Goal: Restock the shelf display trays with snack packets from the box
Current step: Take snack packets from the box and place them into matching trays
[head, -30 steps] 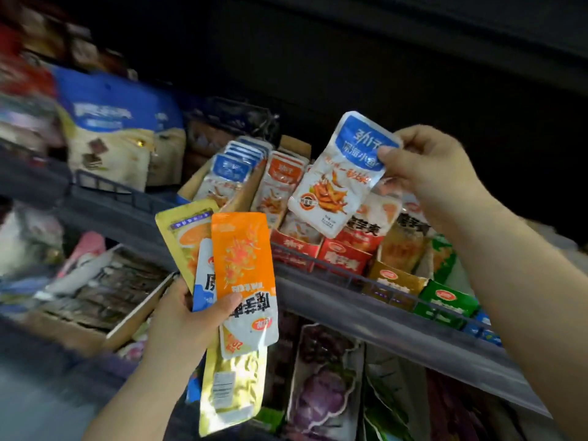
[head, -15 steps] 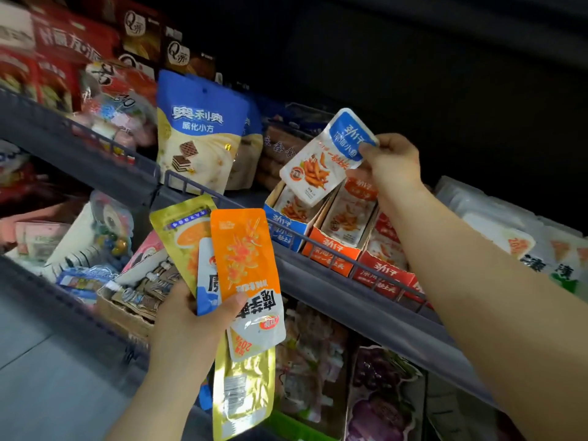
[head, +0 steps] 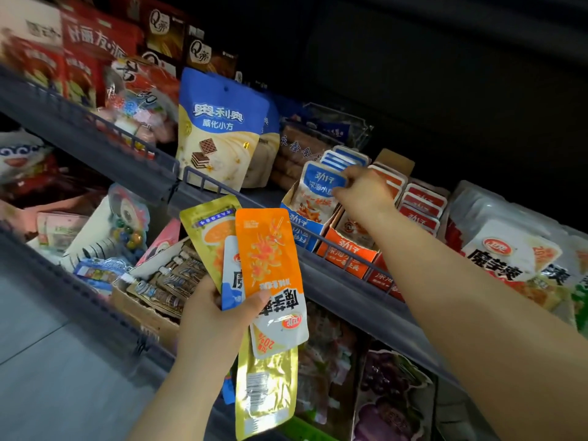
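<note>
sliding the blue packet (head: 318, 194) into the blue tray (head: 297, 229) looks to be the step in hand. the right hand (head: 362, 192), upper middle of the frame, pinches the packet's top right corner between thumb and curled fingers. the packet stands nearly upright at the front of the tray, its lower part behind the tray's front wall and ahead of the row (head: 345, 157) of like packets. to do this well, the pinch is best placed high on the seal and the push sent straight down, so the bottom edge seats on the tray floor rather than folding on the cardboard lip. the pouch looks soft and would likely buckle if pressed at a slant. its printed face should point forward and line up with the row behind. it should also sit clear of the orange tray (head: 346, 253) just beside it, toward the right of the frame. letting go only once the packet leans back on the stack would guard against it tipping forward over the shelf edge (head: 337, 281). the left hand (head: 216, 316), lower middle of the frame, grips a fan of other packets. its thumb lies across an orange packet (head: 267, 249), with a yellow packet (head: 206, 233) behind, a white packet (head: 230, 265) between them and a gold packet (head: 265, 393) hanging below. that grip wants firmness while the eyes are on the tray, since slick pouches could slide apart. these seem to be other kinds, so each will probably need its own tray.
</note>
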Tool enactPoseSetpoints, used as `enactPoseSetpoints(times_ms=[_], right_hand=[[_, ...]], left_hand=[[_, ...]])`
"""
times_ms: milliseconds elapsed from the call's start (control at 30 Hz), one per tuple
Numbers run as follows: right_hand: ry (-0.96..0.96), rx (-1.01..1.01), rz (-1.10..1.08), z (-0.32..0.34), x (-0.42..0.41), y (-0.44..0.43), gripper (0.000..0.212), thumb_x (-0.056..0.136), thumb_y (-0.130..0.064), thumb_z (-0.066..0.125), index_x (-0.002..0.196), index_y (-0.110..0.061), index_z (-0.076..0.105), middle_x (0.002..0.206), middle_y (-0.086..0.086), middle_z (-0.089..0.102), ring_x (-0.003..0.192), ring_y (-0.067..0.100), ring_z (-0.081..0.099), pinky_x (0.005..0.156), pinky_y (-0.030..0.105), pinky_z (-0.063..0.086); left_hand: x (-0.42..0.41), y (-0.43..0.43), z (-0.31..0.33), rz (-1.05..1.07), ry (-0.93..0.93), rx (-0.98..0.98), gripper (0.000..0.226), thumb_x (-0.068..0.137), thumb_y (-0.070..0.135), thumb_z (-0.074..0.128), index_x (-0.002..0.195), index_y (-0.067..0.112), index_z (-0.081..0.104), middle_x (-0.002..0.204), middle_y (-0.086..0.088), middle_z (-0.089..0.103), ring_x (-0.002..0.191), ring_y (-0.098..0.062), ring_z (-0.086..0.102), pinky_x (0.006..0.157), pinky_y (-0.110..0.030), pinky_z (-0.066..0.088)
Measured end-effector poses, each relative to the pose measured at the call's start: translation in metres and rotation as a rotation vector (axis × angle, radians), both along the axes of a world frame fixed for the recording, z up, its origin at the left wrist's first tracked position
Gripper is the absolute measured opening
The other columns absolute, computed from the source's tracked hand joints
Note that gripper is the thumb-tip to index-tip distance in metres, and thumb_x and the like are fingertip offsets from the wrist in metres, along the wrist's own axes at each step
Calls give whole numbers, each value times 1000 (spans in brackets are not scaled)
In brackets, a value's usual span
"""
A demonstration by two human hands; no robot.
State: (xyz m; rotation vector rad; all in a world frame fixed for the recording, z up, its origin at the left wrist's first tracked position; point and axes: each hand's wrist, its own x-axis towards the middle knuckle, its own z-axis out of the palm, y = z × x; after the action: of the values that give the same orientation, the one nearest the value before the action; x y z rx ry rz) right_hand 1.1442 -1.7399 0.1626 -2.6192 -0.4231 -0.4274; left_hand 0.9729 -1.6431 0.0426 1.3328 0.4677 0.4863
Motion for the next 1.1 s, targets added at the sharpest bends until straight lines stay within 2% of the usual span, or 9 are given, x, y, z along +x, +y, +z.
enactPoseSetpoints(times_ms=[133,267,367,500,600,733,867,1000,1100], right_hand=[[35,66,-25,-12,5,-4,63,84,-24,62,138,-17,32,136,10,45,125,27,42,100,43,42],[-109,47,2,-12,-8,-8,60,86,-24,60,139,-16,33,142,8,38,133,25,29,108,38,31],[-155,159,135,-11,-28,-11,49,87,-23,59,132,-14,41,135,5,45,125,18,38,103,31,35],[75,277,306,-12,-62,-19,51,87,-28,60,132,-19,39,115,-7,49,87,2,47,70,10,44],[229,303,295,-18,-81,-35,56,84,-32,62,132,-22,37,115,-8,50,88,1,49,68,9,40],[519,317,316,-39,-101,-57,29,79,-27,68,102,-20,53,97,-5,58,77,1,53,61,12,40],[462,491,340,-56,-110,-74,20,76,-9,71,65,-18,57,60,-9,57,49,-4,50,51,11,42],[460,602,260,-57,-116,-95,23,82,-6,64,64,-13,53,53,-3,52,36,-3,45,39,9,33],[419,624,211,-60,-119,-114,20,85,-11,62,66,-14,54,60,3,56,43,1,50,44,16,39]], left_hand=[[0,-2,1,-10,-17,0,21,74,10,70,93,12,62,84,4,70,78,-18,67,70,-39,53],[2,-5,2,-22,-16,-7,19,74,10,70,90,14,61,83,5,68,76,-15,65,64,-32,52],[2,-8,3,-51,-34,-22,17,74,8,70,82,19,59,79,9,66,68,-5,65,54,-22,51],[2,-13,3,-87,-61,-59,19,75,7,68,79,22,57,67,13,66,53,7,62,41,-9,45],[2,-16,4,-89,-88,-90,19,76,5,67,80,21,58,59,17,67,55,4,63,42,-10,46],[2,-24,8,-78,-139,-127,15,78,5,66,82,18,59,62,15,69,56,2,64,45,-11,47],[3,-41,13,-107,-134,-126,16,77,10,67,91,14,60,79,3,70,67,-9,67,52,-21,50],[5,-64,18,-150,-162,-3,17,77,8,67,81,22,58,73,11,65,56,7,61,45,-7,43],[6,-82,22,-208,-161,34,21,75,8,69,83,23,57,69,13,66,57,8,61,49,-9,45]])
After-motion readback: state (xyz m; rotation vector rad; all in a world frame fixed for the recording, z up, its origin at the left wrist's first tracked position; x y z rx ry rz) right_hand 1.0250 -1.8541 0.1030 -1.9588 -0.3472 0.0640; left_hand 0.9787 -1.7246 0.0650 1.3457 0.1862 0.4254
